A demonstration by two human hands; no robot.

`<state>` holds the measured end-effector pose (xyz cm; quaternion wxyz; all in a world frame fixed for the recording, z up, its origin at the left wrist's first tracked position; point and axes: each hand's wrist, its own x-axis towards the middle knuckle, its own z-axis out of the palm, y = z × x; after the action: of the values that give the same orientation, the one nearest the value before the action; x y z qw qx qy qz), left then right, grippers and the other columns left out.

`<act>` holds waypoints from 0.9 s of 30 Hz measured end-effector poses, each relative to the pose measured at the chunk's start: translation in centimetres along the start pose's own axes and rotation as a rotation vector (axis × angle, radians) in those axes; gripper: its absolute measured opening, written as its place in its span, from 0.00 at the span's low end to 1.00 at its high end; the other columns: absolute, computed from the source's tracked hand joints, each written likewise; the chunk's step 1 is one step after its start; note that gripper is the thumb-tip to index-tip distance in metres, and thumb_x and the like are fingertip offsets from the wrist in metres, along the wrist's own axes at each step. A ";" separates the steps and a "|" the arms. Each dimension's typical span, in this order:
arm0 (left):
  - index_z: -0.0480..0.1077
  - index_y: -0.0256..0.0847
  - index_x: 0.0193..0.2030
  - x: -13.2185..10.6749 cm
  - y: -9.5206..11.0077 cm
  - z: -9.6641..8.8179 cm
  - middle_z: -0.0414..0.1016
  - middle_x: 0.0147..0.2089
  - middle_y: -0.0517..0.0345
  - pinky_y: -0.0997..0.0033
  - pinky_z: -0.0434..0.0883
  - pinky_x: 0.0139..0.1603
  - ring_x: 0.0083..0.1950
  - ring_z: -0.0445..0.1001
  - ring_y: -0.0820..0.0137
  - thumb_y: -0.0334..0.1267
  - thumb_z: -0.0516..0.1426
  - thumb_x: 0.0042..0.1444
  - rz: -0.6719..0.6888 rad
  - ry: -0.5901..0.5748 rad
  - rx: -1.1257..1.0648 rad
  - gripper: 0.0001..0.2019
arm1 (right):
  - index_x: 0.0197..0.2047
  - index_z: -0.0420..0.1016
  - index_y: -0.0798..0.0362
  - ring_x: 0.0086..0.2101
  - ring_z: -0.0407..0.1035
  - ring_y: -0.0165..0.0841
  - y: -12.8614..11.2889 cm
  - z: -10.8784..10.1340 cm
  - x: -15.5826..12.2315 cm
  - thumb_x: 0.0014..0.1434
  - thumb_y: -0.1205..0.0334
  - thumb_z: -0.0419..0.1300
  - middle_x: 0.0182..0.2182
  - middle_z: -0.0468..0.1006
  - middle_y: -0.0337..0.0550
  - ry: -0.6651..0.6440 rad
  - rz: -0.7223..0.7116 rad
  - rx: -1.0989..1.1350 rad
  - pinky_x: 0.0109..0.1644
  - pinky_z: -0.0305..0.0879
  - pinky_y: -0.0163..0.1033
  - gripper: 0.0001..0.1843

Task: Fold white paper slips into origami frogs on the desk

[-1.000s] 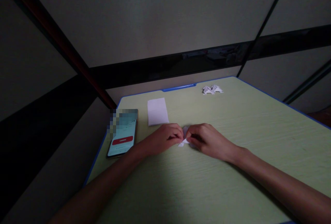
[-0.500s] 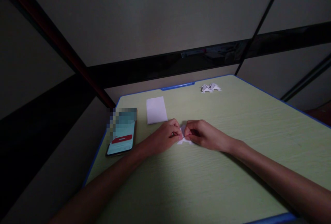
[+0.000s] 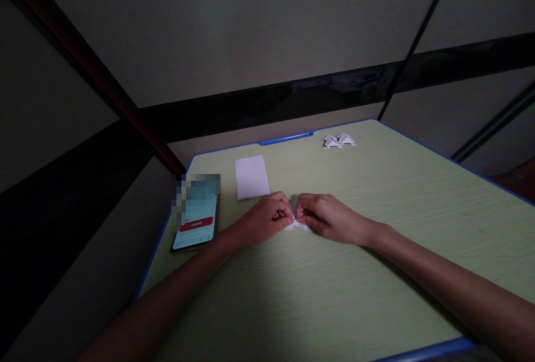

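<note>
A small folded white paper piece (image 3: 296, 222) lies on the pale green table (image 3: 343, 273), pinched from both sides. My left hand (image 3: 265, 218) grips its left edge with curled fingers. My right hand (image 3: 328, 217) pinches its right edge, fingertips almost touching those of the left. Most of the paper is hidden between the fingers; only a few white corners show below them.
A phone (image 3: 195, 218) with a lit screen lies near the table's left edge. A flat white paper sheet (image 3: 251, 177) sits just beyond my left hand. Folded white paper figures (image 3: 338, 140) rest at the far edge, which has a blue rim (image 3: 285, 139).
Both hands stay pinched on the paper piece and have shifted slightly away from me, fingertips drawing closer together. The view has tilted a little.
</note>
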<state>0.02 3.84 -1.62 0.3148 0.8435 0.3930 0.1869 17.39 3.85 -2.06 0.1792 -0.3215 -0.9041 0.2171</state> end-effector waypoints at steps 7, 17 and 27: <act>0.66 0.35 0.22 0.1 0.0 0.1 0.64 0.27 0.60 0.77 0.60 0.29 0.29 0.62 0.76 0.25 0.51 0.44 0.012 0.040 0.025 0.05 | 0.27 0.63 0.57 0.26 0.59 0.26 0.1 0.1 0.1 0.52 0.72 0.48 0.25 0.66 0.40 0.011 0.004 -0.008 0.30 0.52 0.31 0.06; 0.71 0.36 0.27 -0.1 -0.4 0.3 0.67 0.28 0.59 0.76 0.62 0.34 0.32 0.65 0.75 0.26 0.51 0.48 0.118 0.020 -0.016 0.08 | 0.27 0.63 0.57 0.25 0.59 0.26 0.0 0.1 0.2 0.51 0.73 0.49 0.24 0.66 0.39 0.023 0.034 0.004 0.29 0.52 0.31 0.05; 0.72 0.36 0.32 -0.5 -0.7 0.5 0.64 0.33 0.54 0.75 0.63 0.38 0.36 0.64 0.73 0.24 0.47 0.50 0.310 -0.012 0.188 0.13 | 0.26 0.61 0.56 0.26 0.60 0.27 0.1 0.3 0.1 0.51 0.74 0.48 0.25 0.66 0.40 0.029 0.022 -0.016 0.31 0.53 0.32 0.06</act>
<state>-0.45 3.59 -2.48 0.2042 0.9207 0.2724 0.1906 17.20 3.91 -2.31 0.1876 -0.3358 -0.8995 0.2071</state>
